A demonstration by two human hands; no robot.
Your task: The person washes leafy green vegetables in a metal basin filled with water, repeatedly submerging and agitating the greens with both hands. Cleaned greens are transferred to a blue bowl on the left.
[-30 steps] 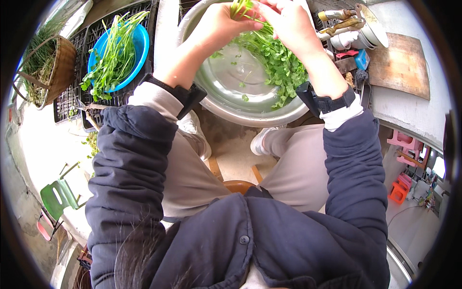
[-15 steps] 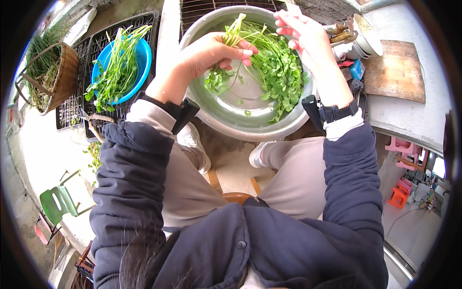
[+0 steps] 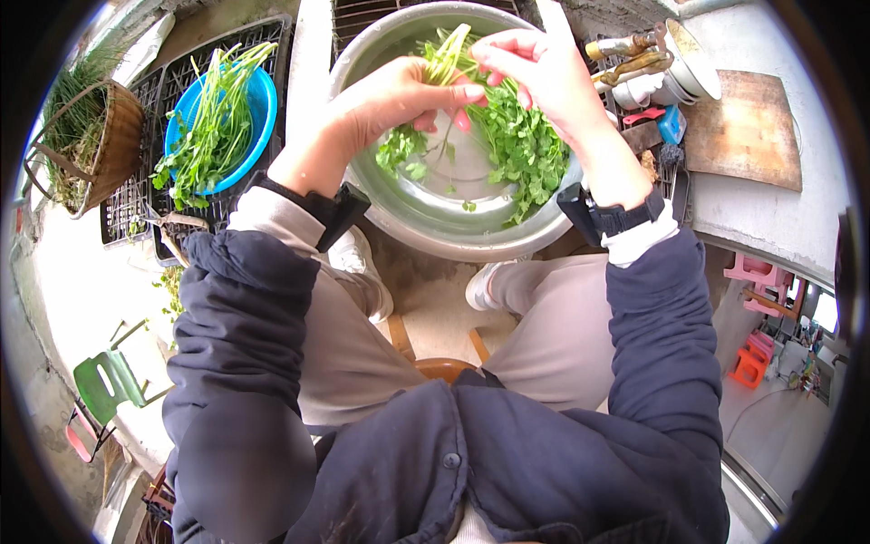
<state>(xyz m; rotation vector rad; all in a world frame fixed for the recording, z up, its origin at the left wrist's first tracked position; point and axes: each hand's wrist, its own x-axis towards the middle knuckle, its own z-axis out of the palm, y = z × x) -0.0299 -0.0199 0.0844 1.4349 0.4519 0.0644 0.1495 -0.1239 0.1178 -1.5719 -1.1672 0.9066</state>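
Over a wide metal basin [image 3: 426,238] of water, my left hand [image 3: 385,98] is closed round the stalks of leafy coriander [image 3: 530,154]. The pale stem ends stick up above its fingers, and the leaves hang down into the basin on the right. A smaller leafy piece dangles below the left hand. My right hand [image 3: 548,77] has come close to the left one, thumb and fingers pinched at the stems beside it. Exactly which stem lies between its fingertips is hard to make out. A small leaf floats near the basin's front.
At left, a blue bowl [image 3: 264,136] heaped with leafy stalks sits on black crates [image 3: 131,204], beside a wicker basket [image 3: 118,136] of greens and scissors [image 3: 181,219]. At right are stacked white bowls [image 3: 693,63], a blue-and-red item [image 3: 671,125] and a wooden board [image 3: 748,131].
My right hand has moved left and down from above the basin's right side, bringing its fingertips to the stems. The left hand keeps its grip, nearly in place.
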